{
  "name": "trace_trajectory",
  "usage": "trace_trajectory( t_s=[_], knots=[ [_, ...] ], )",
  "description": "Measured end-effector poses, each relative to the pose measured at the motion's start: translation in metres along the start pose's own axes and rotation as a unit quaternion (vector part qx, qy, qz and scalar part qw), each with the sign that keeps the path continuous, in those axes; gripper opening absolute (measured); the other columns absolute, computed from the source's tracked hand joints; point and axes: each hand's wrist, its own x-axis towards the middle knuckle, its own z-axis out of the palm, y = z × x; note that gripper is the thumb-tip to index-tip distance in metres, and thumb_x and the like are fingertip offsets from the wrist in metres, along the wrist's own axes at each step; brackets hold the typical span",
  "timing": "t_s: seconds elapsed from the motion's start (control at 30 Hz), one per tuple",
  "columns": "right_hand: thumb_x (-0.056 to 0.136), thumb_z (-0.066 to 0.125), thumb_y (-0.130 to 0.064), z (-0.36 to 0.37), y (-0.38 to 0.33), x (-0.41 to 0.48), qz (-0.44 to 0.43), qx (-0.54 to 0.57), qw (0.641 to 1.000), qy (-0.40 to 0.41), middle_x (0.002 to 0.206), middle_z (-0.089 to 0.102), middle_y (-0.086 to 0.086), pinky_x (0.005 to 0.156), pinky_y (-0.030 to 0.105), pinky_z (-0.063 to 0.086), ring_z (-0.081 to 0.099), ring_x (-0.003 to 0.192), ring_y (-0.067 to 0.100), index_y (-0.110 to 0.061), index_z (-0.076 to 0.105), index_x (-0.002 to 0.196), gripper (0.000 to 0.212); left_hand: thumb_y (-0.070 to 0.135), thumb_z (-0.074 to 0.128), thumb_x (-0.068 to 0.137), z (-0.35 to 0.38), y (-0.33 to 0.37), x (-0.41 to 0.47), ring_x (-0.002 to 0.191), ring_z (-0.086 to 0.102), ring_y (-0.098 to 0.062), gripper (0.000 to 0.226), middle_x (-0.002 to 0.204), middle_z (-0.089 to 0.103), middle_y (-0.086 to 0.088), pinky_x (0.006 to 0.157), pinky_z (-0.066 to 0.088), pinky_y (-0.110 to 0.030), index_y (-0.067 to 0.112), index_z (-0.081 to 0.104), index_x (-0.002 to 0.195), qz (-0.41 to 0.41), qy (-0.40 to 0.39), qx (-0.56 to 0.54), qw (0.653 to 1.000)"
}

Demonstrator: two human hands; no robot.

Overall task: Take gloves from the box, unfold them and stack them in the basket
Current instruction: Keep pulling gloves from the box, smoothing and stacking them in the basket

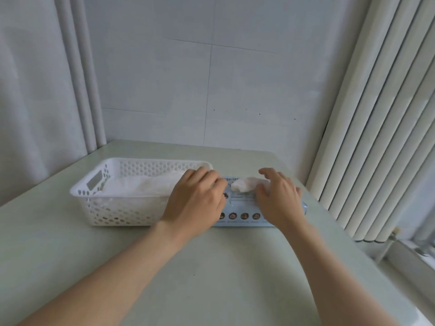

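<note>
A pale blue glove box [242,216] lies flat on the table, right of a white perforated basket [113,203]. Thin translucent gloves [150,184] lie spread inside the basket. A folded white glove [244,184] sticks up from the box's top opening. My right hand [277,198] rests on the box with its fingers around the right end of that glove. My left hand [197,201] lies knuckles-up on the box's left end, by the basket's right wall, fingers curled; whether it holds anything is hidden.
The pale green table [211,267] stands in a corner against a grey tiled wall [211,90]. A white ribbed radiator [376,137] runs along the right side. A curtain and pipes [89,90] stand at the left.
</note>
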Motion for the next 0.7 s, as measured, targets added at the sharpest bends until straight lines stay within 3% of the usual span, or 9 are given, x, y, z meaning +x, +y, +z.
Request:
trace_trajectory(
  t_s=[0.07,0.13,0.23,0.33,0.47,0.7],
  knots=[
    [0.103,0.047,-0.026,0.004,0.003,-0.002,-0.032,-0.026,0.999,-0.01,0.124,0.066,-0.003,0.104,0.043,0.027,0.052,0.125,0.026,-0.032,0.048,0.149,0.046,0.0,0.054,0.083,0.005,0.006,0.0,0.085,0.061,-0.03,0.023,0.091,0.069,-0.002,0.079,0.048,-0.043,0.012,0.072,0.091,0.031,-0.006,-0.005,1.0],
    [0.104,0.047,-0.027,0.007,0.001,0.0,-0.047,-0.039,0.998,-0.003,0.116,0.064,-0.004,0.102,0.042,0.026,0.05,0.119,0.026,-0.036,0.053,0.146,0.044,-0.005,0.053,0.083,0.008,0.012,-0.003,0.089,0.061,-0.031,0.03,0.092,0.07,-0.002,0.088,0.047,-0.043,0.013,0.073,0.097,0.042,-0.019,0.005,0.999],
    [0.102,0.057,-0.027,0.014,0.001,0.003,-0.058,-0.021,0.997,0.045,0.108,0.063,-0.005,0.097,0.039,0.024,0.051,0.111,0.026,-0.036,0.075,0.119,0.026,0.002,0.051,0.086,0.008,0.017,-0.006,0.095,0.06,-0.03,0.029,0.088,0.068,0.001,0.1,0.044,-0.044,0.015,0.072,0.101,0.046,-0.036,0.035,0.998],
    [0.099,0.068,-0.025,0.019,0.003,0.004,-0.084,0.035,0.989,0.114,0.103,0.065,-0.007,0.096,0.037,0.026,0.056,0.101,0.023,-0.033,0.08,0.102,0.015,0.015,0.047,0.091,0.004,0.019,-0.008,0.1,0.059,-0.03,0.029,0.09,0.069,0.002,0.101,0.042,-0.045,0.017,0.074,0.1,0.049,-0.062,0.035,0.996],
    [0.098,0.071,-0.02,0.017,-0.008,-0.001,-0.109,0.105,0.972,0.182,0.105,0.067,-0.01,0.094,0.034,0.031,0.058,0.099,0.018,-0.029,0.077,0.102,0.011,0.022,0.049,0.09,0.0,0.021,-0.011,0.109,0.06,-0.03,0.031,0.096,0.073,0.005,0.099,0.042,-0.044,0.018,0.075,0.106,0.036,-0.084,0.012,0.996],
    [0.103,0.066,-0.017,0.007,-0.032,-0.016,-0.167,0.167,0.941,0.242,0.097,0.069,-0.01,0.093,0.037,0.044,0.062,0.093,0.017,-0.018,0.069,0.103,0.003,0.007,0.066,0.089,-0.009,0.022,-0.013,0.109,0.065,-0.031,0.014,0.102,0.07,-0.002,0.095,0.049,-0.041,0.011,0.071,0.102,-0.02,-0.018,-0.076,0.997]
  ],
)
